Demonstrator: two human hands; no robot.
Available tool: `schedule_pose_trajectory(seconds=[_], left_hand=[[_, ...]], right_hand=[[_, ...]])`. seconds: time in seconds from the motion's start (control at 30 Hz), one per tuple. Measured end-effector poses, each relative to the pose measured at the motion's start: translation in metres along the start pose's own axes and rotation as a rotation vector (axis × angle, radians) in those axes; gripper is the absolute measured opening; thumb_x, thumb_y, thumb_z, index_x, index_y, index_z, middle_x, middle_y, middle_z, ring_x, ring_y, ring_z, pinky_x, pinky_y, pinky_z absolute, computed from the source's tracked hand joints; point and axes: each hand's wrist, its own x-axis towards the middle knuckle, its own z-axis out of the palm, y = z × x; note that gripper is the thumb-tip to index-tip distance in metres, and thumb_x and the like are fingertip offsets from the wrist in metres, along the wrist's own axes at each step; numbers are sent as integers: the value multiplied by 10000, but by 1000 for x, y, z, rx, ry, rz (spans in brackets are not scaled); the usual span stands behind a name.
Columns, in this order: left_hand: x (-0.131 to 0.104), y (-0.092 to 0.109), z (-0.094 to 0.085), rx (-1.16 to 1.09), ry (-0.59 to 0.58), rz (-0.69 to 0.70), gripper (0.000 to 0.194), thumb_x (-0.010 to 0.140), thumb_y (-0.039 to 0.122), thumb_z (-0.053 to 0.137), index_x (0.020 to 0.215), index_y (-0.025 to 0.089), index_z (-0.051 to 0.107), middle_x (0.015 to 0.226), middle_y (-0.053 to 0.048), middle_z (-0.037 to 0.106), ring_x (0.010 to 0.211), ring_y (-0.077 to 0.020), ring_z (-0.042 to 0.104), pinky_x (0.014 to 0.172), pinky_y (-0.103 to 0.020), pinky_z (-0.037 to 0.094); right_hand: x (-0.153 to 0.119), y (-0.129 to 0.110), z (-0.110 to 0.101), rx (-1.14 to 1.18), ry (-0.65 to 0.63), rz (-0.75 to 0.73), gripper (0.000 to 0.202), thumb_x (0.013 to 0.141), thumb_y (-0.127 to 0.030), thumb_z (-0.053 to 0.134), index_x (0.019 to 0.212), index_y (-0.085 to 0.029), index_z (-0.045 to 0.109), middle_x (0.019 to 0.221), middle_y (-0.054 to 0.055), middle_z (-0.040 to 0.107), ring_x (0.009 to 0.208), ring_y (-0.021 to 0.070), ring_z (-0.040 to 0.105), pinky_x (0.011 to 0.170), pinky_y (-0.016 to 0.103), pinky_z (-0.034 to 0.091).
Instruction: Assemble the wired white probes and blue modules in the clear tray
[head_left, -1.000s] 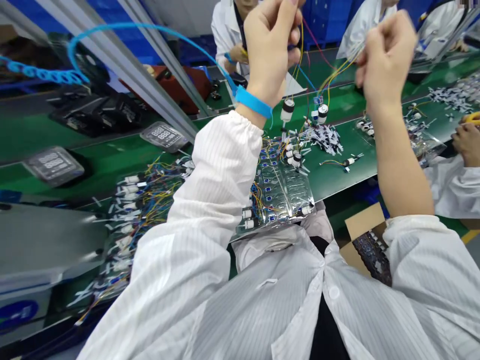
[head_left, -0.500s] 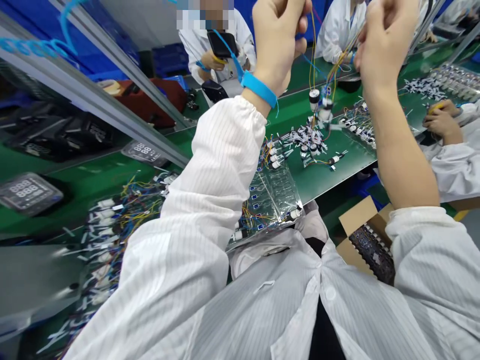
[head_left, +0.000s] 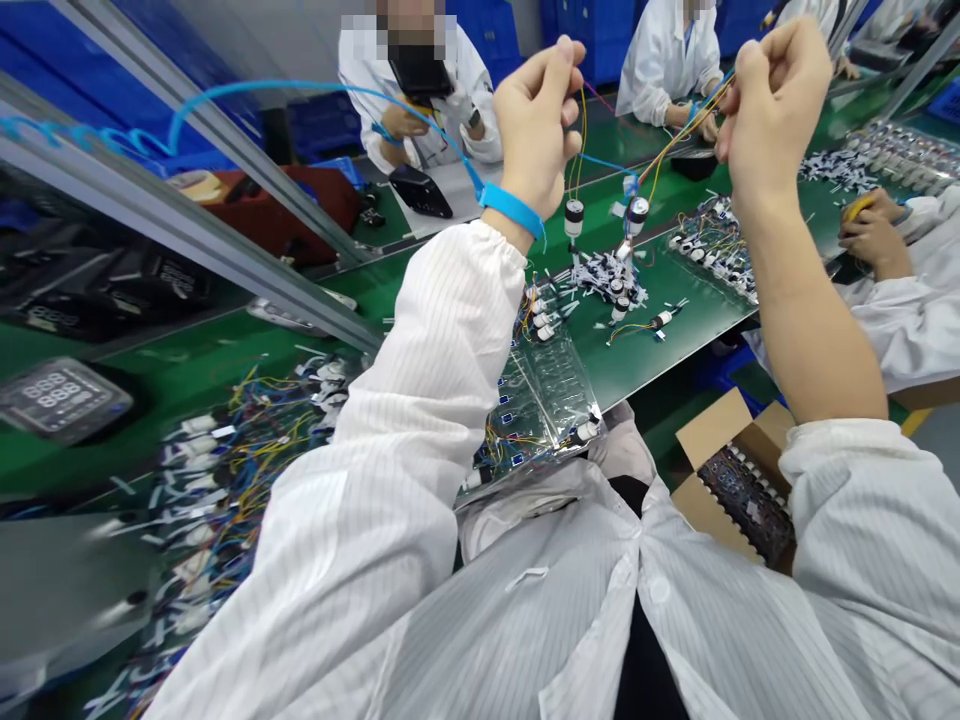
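Note:
High over the bench, my left hand (head_left: 538,125) is closed in a pinch on thin coloured wires (head_left: 584,115). A small white-and-black cylinder (head_left: 574,219) hangs below on yellow wires. My right hand (head_left: 780,115) pinches a bundle of yellow, red and blue wires (head_left: 679,137) that slants down to another cylinder (head_left: 637,213). A blue strand runs between the two wire groups. Under them lies a heap of white-tipped parts (head_left: 609,278). A blue wrist strap (head_left: 514,210) circles my left wrist. The fingers partly hide the wire ends.
A clear plastic tray (head_left: 566,385) with wired parts sits before me; more wired cylinders (head_left: 199,480) lie left. One loose wired cylinder (head_left: 660,320) rests near the bench edge. A metal post (head_left: 247,240) slants at left. A cardboard box (head_left: 716,430) stands below right. Co-workers sit across and right.
Both hands appear lower in view and slightly farther apart. The hanging cylinders have swung left and separated, and the right wire bundle is stretched more plainly. The blue cord has dropped.

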Motion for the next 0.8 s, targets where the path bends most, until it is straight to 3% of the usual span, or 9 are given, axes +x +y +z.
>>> schedule_pose_trajectory(seconds=[0.1,0.27,0.4,0.53,0.63,0.7,0.8], left_hand=[[-5,-12,4,70,-81,2,156,1133,307,516,1039,270,635,899,24,615,727,-127,350,527,-293,280],[-19,-31,10,95,-121,49,179,1067,421,646,1072,251,702,965,-1,641,714,-104,458,536,-269,365],[-31,-45,6,20,-92,39,151,1085,317,634,1049,231,752,963,-33,651,691,-101,576,498,-244,391],[-30,-56,-4,16,-68,13,159,1097,320,610,1111,234,744,1026,-20,685,772,-99,619,586,-243,498],[-22,-62,-13,57,-54,43,120,1076,392,648,1119,317,731,1079,6,728,817,-127,638,618,-293,530],[-23,-66,-19,116,-85,60,91,1038,415,700,1112,364,714,1075,20,750,771,-144,621,586,-316,507],[-39,-75,-31,247,-219,53,225,978,340,765,1181,318,671,1023,22,783,692,-132,536,628,-332,531]], right_hand=[[-12,0,3,76,107,56,374,1103,-103,465,832,-304,304,655,-126,474,422,52,381,435,313,235],[-35,2,9,142,-64,128,243,1110,-185,496,912,-279,392,703,-118,588,520,42,515,488,267,313],[-51,16,13,276,-146,242,194,1105,-337,502,970,-279,375,800,-114,648,555,16,536,553,228,376],[-67,33,18,391,-242,328,384,1072,-607,469,928,-278,330,836,-90,635,645,7,597,619,239,436],[-81,40,19,325,-293,307,564,1023,-778,423,826,-269,282,770,-65,593,713,61,595,623,256,461],[-92,44,20,252,-270,292,644,973,-846,464,792,-264,260,721,-52,567,740,120,597,614,282,480],[-106,55,24,277,-243,350,680,920,-905,486,805,-267,280,746,-40,579,749,163,608,626,322,516]])
